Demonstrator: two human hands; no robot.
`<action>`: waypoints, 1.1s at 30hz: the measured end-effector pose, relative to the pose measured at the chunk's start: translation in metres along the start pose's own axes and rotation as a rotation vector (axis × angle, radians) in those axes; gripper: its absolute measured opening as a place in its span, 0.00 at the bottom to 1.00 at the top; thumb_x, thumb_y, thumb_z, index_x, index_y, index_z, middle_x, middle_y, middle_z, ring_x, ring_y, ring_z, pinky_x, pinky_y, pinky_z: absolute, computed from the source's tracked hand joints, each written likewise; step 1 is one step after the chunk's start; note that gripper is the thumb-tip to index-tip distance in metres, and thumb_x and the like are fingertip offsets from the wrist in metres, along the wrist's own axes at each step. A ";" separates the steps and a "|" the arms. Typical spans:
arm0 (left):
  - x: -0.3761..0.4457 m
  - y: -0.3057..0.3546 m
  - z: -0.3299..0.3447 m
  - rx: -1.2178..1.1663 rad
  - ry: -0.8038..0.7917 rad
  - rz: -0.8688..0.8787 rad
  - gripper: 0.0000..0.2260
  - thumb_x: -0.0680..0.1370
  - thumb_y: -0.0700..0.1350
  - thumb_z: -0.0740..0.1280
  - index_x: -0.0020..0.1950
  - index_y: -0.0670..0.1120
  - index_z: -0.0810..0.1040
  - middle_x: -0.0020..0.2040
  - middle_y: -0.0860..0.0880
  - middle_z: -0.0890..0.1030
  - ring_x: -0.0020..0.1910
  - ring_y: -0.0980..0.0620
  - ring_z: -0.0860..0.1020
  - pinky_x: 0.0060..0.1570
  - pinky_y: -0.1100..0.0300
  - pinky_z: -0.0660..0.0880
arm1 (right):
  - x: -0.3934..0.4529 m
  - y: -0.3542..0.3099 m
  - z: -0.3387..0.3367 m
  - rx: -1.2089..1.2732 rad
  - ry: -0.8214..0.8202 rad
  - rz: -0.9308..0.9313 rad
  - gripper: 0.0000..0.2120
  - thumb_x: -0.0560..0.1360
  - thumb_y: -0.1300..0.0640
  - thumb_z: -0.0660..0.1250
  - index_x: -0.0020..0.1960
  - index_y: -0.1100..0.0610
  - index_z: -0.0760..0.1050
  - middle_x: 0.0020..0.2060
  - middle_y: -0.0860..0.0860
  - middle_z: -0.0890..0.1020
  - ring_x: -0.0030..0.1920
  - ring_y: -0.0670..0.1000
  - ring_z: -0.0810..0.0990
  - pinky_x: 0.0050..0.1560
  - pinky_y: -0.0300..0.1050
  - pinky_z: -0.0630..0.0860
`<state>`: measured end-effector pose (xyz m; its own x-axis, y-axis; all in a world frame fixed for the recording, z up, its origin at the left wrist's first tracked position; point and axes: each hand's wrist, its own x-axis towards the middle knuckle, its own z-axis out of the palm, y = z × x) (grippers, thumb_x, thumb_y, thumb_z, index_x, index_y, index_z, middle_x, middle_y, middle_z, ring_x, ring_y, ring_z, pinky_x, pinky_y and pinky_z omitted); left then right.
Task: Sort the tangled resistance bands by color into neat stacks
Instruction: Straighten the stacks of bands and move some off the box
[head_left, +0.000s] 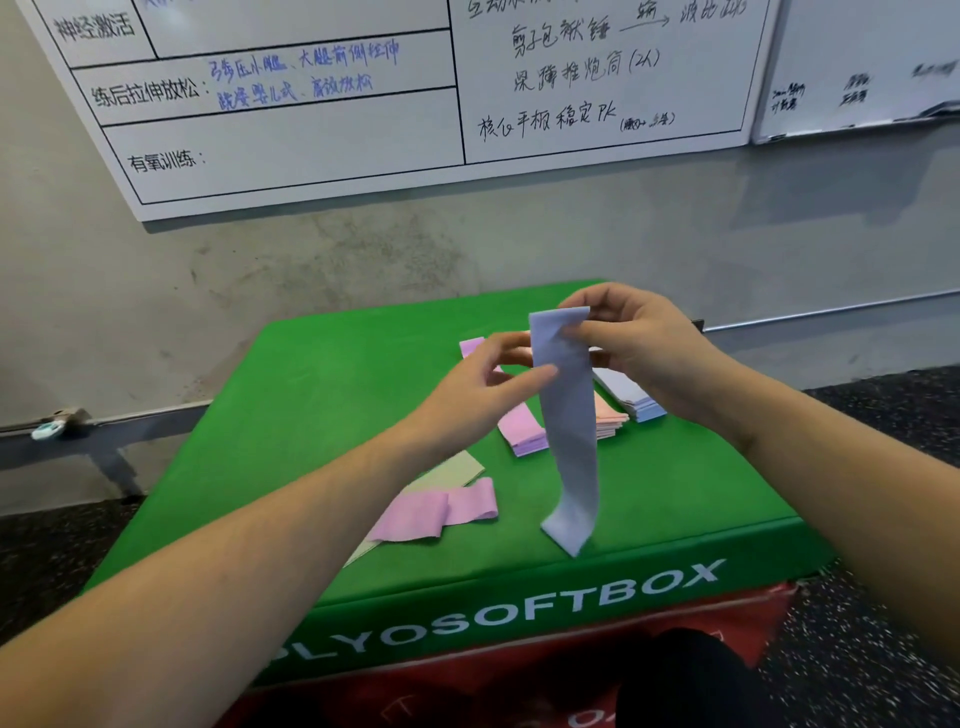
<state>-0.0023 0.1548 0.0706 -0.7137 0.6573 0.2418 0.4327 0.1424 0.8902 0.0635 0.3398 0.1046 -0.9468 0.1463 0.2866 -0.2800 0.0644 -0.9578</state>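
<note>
Item: pale blue band (566, 415), hanging lengthwise over the green worktop (322, 395), lower end just touching it. Right hand (634, 343) pinches its top edge; left hand (483, 379) touches its side with fingers partly curled, though blur hides any grip. To do well: smooth it flat, fold evenly, set on the blue stack (631, 397). Pink stack (522, 428) and loose pink band (441, 512) nearby. Lettering: "LYOSOFTBOX" on the worktop's front; whiteboard (291, 130) handwritten in Chinese.
</note>
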 end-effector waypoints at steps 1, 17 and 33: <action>0.005 0.009 0.003 -0.049 0.011 0.016 0.16 0.75 0.54 0.70 0.61 0.52 0.76 0.54 0.53 0.82 0.49 0.55 0.81 0.50 0.61 0.77 | 0.000 0.000 -0.001 0.004 0.012 -0.011 0.09 0.76 0.69 0.68 0.46 0.55 0.79 0.37 0.48 0.84 0.39 0.47 0.80 0.43 0.43 0.75; 0.075 0.040 0.034 -0.357 0.229 -0.118 0.06 0.85 0.45 0.59 0.57 0.47 0.74 0.44 0.45 0.75 0.32 0.53 0.75 0.25 0.61 0.73 | -0.033 0.067 -0.027 -0.093 -0.037 0.262 0.06 0.79 0.60 0.66 0.56 0.57 0.76 0.43 0.49 0.86 0.45 0.48 0.83 0.50 0.46 0.81; 0.242 -0.040 0.035 -0.287 0.411 -0.188 0.08 0.82 0.38 0.63 0.46 0.49 0.71 0.45 0.48 0.78 0.40 0.48 0.80 0.27 0.61 0.77 | 0.005 0.126 -0.107 -0.387 0.283 0.291 0.10 0.78 0.60 0.68 0.56 0.48 0.76 0.40 0.53 0.81 0.34 0.48 0.75 0.37 0.44 0.71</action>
<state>-0.1734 0.3342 0.0799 -0.9462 0.2879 0.1479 0.1495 -0.0166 0.9886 0.0407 0.4543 -0.0128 -0.8821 0.4676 0.0571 0.1153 0.3319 -0.9362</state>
